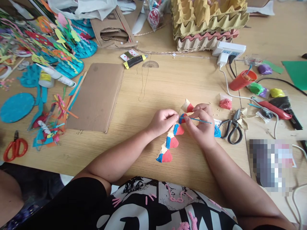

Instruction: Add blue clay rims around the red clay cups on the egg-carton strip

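Observation:
A scalloped strip cut from egg carton (173, 142), its lobes covered in red and blue clay, lies across the table between my hands. My left hand (165, 119) is closed, thumb and fingers pinching the strip's edge near its upper part. In my right hand (201, 123) a thin blue stick tool (202, 120) is pinched, its tip at a blue patch on one lobe. The topmost lobe shows bare tan carton and some red. Beside the right wrist is a small packet of blue clay (217, 131).
Black-handled scissors (231, 126) and a red clay packet (225, 101) lie to the right, near an orange cup (242, 80) and a power strip (229, 48). Egg trays (208, 24) stand behind. Leftward are a cardboard sheet (96, 95), colourful crafts and red scissors (15, 147).

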A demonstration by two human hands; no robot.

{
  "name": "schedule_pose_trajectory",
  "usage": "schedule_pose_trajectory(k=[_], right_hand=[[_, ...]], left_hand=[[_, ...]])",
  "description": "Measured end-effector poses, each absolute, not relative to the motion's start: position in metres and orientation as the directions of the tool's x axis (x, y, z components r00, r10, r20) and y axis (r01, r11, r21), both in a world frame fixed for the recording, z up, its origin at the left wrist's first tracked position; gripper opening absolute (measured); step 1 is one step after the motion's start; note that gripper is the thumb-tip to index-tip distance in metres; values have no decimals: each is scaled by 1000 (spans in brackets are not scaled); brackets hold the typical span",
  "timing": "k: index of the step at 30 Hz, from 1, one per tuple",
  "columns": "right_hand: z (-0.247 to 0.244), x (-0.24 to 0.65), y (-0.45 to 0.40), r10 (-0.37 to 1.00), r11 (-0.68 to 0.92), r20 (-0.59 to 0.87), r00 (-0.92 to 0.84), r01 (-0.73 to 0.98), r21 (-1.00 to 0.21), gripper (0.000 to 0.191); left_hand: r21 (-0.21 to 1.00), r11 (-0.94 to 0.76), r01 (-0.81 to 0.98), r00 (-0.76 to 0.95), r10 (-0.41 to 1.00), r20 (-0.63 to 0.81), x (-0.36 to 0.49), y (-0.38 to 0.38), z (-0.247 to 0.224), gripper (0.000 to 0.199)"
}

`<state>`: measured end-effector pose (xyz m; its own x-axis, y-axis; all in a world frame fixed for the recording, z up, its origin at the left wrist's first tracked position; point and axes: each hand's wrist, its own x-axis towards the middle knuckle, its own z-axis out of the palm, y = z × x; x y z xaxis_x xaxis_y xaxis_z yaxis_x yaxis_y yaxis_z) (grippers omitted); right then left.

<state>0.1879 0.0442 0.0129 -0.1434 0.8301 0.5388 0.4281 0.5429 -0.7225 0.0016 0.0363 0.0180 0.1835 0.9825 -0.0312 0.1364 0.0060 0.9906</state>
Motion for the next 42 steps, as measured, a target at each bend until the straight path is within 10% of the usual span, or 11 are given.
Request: schedule_pose_trajectory(k=[42], right_hand=[[9,191,46,868,491,487,-100,326,-808,17]], left_hand=[[982,-28,185,162,987,-2,3,34,22,30]])
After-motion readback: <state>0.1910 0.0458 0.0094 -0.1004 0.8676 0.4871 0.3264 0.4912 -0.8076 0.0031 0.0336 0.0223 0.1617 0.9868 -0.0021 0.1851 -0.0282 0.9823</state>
